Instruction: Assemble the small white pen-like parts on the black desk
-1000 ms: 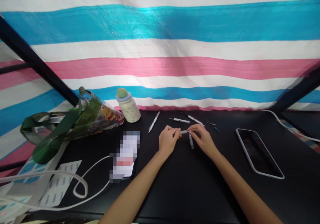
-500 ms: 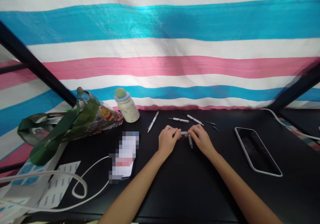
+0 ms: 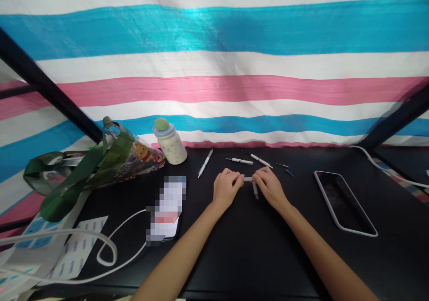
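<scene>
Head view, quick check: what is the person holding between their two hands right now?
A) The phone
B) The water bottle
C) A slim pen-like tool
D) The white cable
C: the slim pen-like tool lies across the gap between the left hand and the right hand, with one end at each hand.

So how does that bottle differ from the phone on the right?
The bottle stands on its base, while the phone lies flat. The bottle is cream with a green-and-blue top; the phone has a dark screen and a pale edge. The bottle looks taller, the phone wider. Both rest on the black desk.
</scene>
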{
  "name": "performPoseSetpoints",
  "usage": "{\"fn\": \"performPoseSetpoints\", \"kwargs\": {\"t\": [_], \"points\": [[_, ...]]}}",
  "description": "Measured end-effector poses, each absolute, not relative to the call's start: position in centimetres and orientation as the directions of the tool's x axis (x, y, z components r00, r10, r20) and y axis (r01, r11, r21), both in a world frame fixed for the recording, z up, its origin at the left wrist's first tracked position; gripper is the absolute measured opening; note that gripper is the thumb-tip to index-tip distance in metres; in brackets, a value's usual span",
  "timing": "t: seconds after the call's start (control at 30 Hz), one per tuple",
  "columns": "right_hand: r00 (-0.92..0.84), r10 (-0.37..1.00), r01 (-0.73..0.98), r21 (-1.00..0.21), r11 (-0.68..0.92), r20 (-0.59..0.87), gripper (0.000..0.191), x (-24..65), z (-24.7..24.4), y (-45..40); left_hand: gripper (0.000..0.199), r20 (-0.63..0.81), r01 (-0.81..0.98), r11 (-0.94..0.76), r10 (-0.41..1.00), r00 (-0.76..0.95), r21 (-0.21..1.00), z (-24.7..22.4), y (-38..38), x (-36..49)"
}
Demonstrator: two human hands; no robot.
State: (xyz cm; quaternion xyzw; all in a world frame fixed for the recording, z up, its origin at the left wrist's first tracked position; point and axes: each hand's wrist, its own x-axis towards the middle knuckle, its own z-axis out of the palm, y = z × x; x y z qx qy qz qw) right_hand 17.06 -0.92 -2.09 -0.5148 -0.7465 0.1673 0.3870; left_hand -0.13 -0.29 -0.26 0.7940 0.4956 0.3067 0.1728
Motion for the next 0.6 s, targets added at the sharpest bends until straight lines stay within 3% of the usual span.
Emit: {"fn": "performPoseSetpoints", "kwargs": {"t": [0.1, 0.33, 0.6], "points": [[-0.147, 0.900, 0.641, -0.654, 0.402, 0.409, 0.043, 17.17, -2.06, -0.90, 0.038, 0.298, 0.698, -0.442, 0.897, 0.328, 0.563, -0.14, -0.37, -0.05], [-0.155, 0.894, 0.619, -0.664, 0.420, 0.421, 0.020, 16.96, -1.86, -1.03, 0.037, 0.279, 0.719, -0.409, 0.912, 0.301, 0.563, -0.22, -0.30, -0.10], [-0.176, 0.890, 0.679, -0.603, 0.419, 0.420, 0.037, 17.02, -2.69, -0.74, 0.034, 0.297, 0.691, -0.453, 0.892, 0.342, 0.563, -0.26, -0.45, -0.10]]}}
